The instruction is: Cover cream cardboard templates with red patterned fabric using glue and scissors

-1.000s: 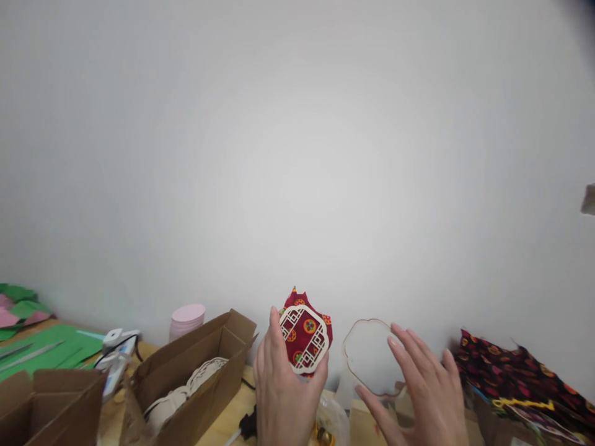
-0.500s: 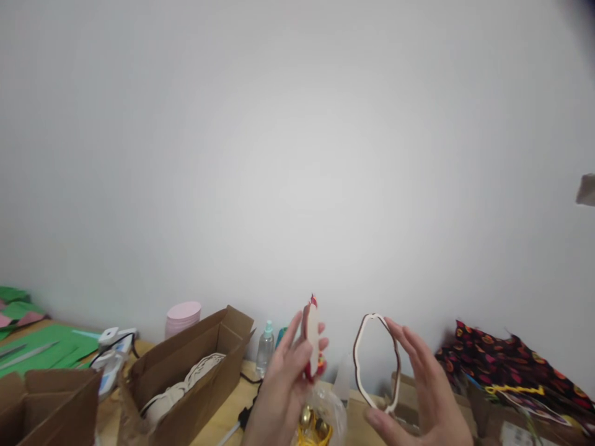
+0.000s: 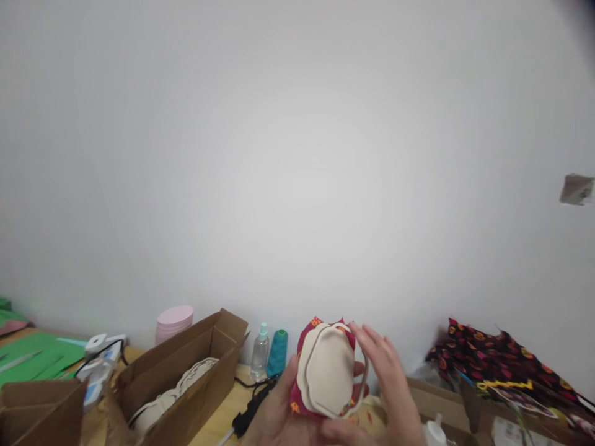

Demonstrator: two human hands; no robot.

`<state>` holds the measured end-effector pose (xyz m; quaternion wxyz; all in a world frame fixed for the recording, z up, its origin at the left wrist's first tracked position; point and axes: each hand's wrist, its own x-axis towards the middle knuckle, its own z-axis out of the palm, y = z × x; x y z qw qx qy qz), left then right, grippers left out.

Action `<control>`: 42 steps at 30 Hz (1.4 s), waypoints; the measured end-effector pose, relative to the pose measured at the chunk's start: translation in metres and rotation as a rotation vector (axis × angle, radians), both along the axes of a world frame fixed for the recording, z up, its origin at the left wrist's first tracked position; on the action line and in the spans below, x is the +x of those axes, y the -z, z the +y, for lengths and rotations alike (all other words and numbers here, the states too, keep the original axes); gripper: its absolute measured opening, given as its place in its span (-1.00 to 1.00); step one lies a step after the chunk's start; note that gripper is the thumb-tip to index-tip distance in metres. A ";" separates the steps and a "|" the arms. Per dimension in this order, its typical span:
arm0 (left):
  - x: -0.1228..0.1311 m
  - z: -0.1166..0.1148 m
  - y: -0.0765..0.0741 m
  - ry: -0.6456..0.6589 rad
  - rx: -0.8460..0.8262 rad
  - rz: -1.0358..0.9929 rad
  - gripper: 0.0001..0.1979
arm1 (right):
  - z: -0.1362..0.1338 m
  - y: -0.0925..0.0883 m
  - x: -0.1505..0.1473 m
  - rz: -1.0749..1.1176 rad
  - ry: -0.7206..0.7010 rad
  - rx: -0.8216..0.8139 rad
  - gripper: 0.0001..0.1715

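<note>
My left hand (image 3: 279, 409) is closed around a cream scalloped piece (image 3: 330, 371) backed with red patterned fabric (image 3: 297, 394), its plain face turned to me. The fabric's edges stick out around the cream shape. With thumb and fingers my right hand (image 3: 388, 390) grips a thin cream scalloped ring (image 3: 365, 378). That ring is against the right side of the piece and partly overlaps it. Part of the ring is hard to tell from the cream face behind it.
On the left stand an open cardboard box (image 3: 223, 371) with cream cut-outs (image 3: 186, 384), pink cups (image 3: 174, 322), a power strip (image 3: 100, 365) and green sheets (image 3: 41, 356). Behind are a spray bottle (image 3: 260, 353) and a teal thread cone (image 3: 277, 353). Dark patterned fabric (image 3: 502, 359) lies right.
My left hand has turned the fabric-backed piece from edge-on to face me. My right hand has brought the ring leftward against it.
</note>
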<state>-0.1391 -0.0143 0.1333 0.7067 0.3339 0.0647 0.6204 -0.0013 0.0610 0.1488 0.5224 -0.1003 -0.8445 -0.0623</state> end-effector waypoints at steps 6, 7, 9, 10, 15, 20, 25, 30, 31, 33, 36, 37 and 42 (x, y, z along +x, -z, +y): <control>-0.003 0.001 0.005 -0.003 -0.059 0.065 -0.32 | 0.007 0.007 -0.006 -0.098 0.032 0.006 -0.05; -0.003 0.002 0.006 -0.004 -0.081 0.065 -0.31 | 0.008 0.008 -0.006 -0.113 0.027 0.015 -0.03; -0.004 0.004 0.010 -0.003 -0.116 0.054 -0.31 | 0.009 0.009 -0.006 -0.146 0.014 0.026 0.00; -0.005 0.005 0.013 -0.002 -0.125 0.045 -0.31 | 0.010 0.009 -0.006 -0.158 0.011 0.026 0.01; -0.007 0.013 0.027 -0.042 -0.153 0.023 -0.36 | 0.009 0.006 -0.005 -0.183 0.010 0.033 -0.02; -0.010 0.014 0.029 -0.088 -0.122 0.009 -0.42 | 0.006 0.007 -0.011 -0.112 0.007 0.020 -0.15; -0.012 0.010 0.025 -0.041 -0.110 -0.010 -0.46 | 0.006 0.010 -0.016 -0.082 0.022 0.019 -0.20; -0.009 0.010 0.022 -0.005 -0.124 -0.034 -0.48 | 0.010 0.010 -0.012 -0.141 -0.001 0.007 -0.11; -0.009 0.010 0.022 -0.002 -0.131 -0.032 -0.50 | 0.011 0.010 -0.012 -0.163 -0.006 0.015 -0.10; -0.008 0.012 0.021 0.009 -0.134 -0.031 -0.53 | 0.012 0.010 -0.011 -0.190 -0.016 0.009 -0.08; -0.008 0.013 0.021 0.026 -0.101 -0.051 -0.55 | 0.011 0.010 -0.012 -0.170 -0.031 -0.049 -0.03; -0.008 0.013 0.021 0.032 -0.093 -0.057 -0.53 | 0.011 0.011 -0.013 -0.164 -0.034 -0.071 -0.01; -0.007 0.008 0.024 0.105 -0.153 -0.065 -0.49 | 0.011 0.018 -0.015 -0.213 -0.112 -0.197 -0.01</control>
